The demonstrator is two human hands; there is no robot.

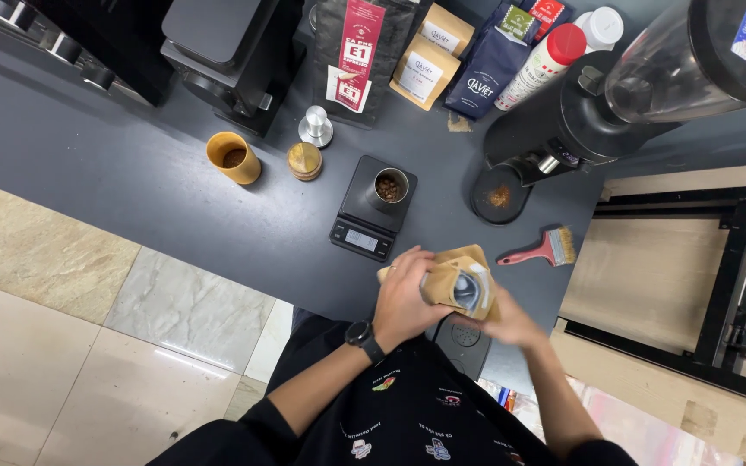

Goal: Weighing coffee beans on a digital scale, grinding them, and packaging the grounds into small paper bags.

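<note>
Black short-sleeved top, sleeves ending above the elbows, forearms bare. Small coloured motifs scattered over the dark chest fabric, pale and red among them, too small to read. Black wristwatch (364, 336) with a dark round face strapped to the left wrist. Thin ring (393, 269) on a finger of the left hand (403, 293). Right hand (511, 324) without jewellery in view.

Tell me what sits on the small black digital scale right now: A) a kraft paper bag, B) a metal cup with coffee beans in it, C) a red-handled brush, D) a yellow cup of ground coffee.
B: a metal cup with coffee beans in it stands on the small black digital scale; the kraft paper bag is held off the scale by the left hand and right hand.
</note>
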